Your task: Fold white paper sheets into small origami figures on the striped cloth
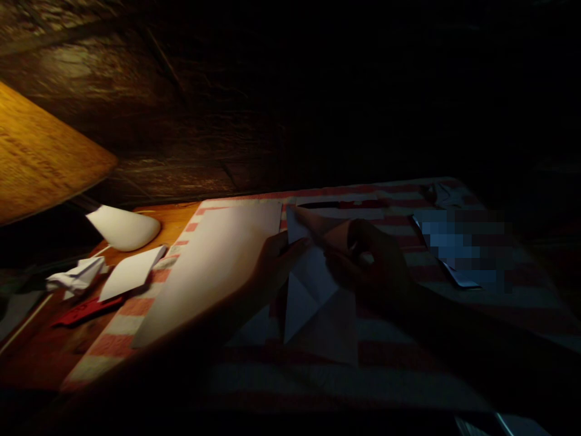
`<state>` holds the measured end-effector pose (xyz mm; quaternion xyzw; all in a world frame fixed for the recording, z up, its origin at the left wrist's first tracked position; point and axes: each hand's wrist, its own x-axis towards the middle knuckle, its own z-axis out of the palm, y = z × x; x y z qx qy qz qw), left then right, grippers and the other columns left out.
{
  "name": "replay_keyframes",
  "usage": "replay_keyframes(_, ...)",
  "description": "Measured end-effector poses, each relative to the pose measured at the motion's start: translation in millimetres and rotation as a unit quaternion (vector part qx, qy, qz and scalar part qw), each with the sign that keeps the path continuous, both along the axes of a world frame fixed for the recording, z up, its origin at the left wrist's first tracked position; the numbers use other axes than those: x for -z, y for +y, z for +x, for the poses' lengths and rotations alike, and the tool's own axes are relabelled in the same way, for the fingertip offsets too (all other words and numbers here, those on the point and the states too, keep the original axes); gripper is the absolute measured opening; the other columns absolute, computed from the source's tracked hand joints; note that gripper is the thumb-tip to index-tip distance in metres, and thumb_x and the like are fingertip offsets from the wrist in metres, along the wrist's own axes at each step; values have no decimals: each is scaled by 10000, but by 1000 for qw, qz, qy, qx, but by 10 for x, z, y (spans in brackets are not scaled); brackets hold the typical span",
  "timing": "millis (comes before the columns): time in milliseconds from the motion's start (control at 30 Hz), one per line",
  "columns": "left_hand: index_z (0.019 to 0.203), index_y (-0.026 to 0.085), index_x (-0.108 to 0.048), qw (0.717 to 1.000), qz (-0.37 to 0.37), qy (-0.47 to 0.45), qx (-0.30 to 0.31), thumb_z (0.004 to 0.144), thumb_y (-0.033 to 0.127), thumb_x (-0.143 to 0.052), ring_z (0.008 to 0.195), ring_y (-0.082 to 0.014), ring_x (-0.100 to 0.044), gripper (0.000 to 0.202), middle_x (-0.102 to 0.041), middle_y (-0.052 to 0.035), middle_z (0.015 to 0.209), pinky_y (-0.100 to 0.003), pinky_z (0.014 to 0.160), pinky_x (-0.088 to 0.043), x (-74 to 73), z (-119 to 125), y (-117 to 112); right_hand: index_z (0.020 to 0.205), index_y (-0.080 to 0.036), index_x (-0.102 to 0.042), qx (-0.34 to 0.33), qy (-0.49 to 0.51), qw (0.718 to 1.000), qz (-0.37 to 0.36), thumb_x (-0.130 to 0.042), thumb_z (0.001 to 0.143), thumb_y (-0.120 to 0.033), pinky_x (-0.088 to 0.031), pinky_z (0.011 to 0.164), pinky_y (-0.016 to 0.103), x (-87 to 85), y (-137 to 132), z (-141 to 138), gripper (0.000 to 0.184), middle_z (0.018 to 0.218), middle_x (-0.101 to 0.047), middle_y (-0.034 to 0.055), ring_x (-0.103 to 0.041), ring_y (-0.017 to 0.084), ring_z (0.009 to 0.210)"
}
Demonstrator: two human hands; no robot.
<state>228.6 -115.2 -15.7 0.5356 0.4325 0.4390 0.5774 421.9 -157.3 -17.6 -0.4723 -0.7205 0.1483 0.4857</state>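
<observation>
In the dim middle of the table I have a partly folded sheet of white paper [313,293], with crease lines across its surface and an upper flap bent over. My left hand [280,257] grips its left edge, the thumb lying on top and the other fingers mostly hidden. On the other side, my right hand [379,257] has its fingers curled closed around the upper right flap. Deep shadow hides the exact fingertip contact. Directly left of my left hand lies a large blank white sheet [218,254].
A striped red-and-white cloth [122,345] covers the table. Leftward are a lamp with an amber shade [45,151] and white base [124,227], a folded paper piece [79,275], a white card [131,272] and a red object [88,310]. A lit phone-like screen [454,248] lies right.
</observation>
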Motion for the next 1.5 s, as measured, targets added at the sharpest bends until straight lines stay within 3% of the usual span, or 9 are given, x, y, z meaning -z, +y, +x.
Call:
replay_keyframes(133, 721, 150, -696, 1000, -3, 16, -25, 719, 341, -786, 582, -120, -603, 210, -671, 4, 636, -208, 522, -449, 7, 8, 0, 935, -214, -565, -48, -7, 997, 52, -653, 843, -129, -433, 625, 279, 0, 24, 9, 153, 876, -588, 7, -556, 147, 736)
replay_keyframes(467, 820, 159, -754, 999, -21, -24, 15, 750, 362, -789, 712, -215, -706, 217, -749, -59, 757, -305, 594, -554, -3, -14, -5, 1164, -244, -645, -146, -31, 989, -1, -631, 908, -218, -532, 838, 374, -19, 16, 46, 258, 1161, -676, 86, -648, 243, 1038)
replay_keyframes(600, 826, 162, -746, 999, -26, -18, -27, 743, 333, -798, 665, -181, -693, 197, -754, -44, 761, -268, 569, -537, 43, -30, 36, 1231, -240, -645, -121, -12, 992, -23, -604, 949, -245, -531, 823, 356, -51, 2, 20, 285, 1155, -703, 88, -663, 230, 995)
replay_keyframes(700, 795, 154, -732, 1000, -29, 6, 2, 739, 325, -805, 629, -163, -670, 195, -744, -38, 734, -254, 547, -517, 59, -34, 26, 1110, -233, -693, -123, 63, 986, -97, -640, 944, -307, -523, 707, 319, -45, -10, -1, 189, 1007, -718, 62, -663, 205, 858)
replay_keyframes(867, 821, 143, -725, 997, -20, 3, 76, 702, 299, -839, 676, -177, -695, 227, -760, -53, 783, -289, 621, -556, 59, -14, -19, 894, -190, -710, -96, 346, 892, -274, -720, 884, -371, -471, 544, 278, -15, 0, -33, 182, 745, -665, 21, -603, 155, 627)
replay_keyframes(1000, 897, 143, -740, 996, -40, -15, 80, 733, 304, -820, 708, -189, -715, 243, -779, -72, 843, -308, 656, -573, 73, -12, -9, 770, -188, -704, -82, 417, 853, -304, -768, 844, -340, -413, 468, 250, -25, 33, -27, 181, 625, -600, -7, -520, 116, 515)
replay_keyframes(1233, 892, 141, -730, 999, -22, -39, 13, 750, 320, -813, 709, -188, -706, 243, -769, -57, 841, -276, 615, -547, 93, -50, 73, 997, -182, -738, -174, 351, 858, -333, -855, 755, -326, -555, 741, 344, -50, 67, 14, 305, 975, -752, 68, -700, 212, 841)
replay_keyframes(1367, 902, 148, -715, 998, -3, -62, -18, 765, 348, -813, 707, -198, -708, 261, -764, -56, 836, -285, 604, -557, 88, -90, 133, 901, -144, -759, -153, 255, 882, -366, -813, 796, -390, -538, 681, 342, -17, 73, 78, 273, 885, -756, 86, -697, 218, 782)
replay_keyframes(1500, 945, 157, -728, 998, 0, -46, 30, 711, 300, -861, 754, -206, -733, 305, -787, -75, 919, -294, 644, -589, 48, -83, 83, 926, -156, -765, -133, 314, 872, -350, -817, 786, -347, -531, 656, 323, 0, 73, 98, 242, 877, -752, 71, -685, 195, 746)
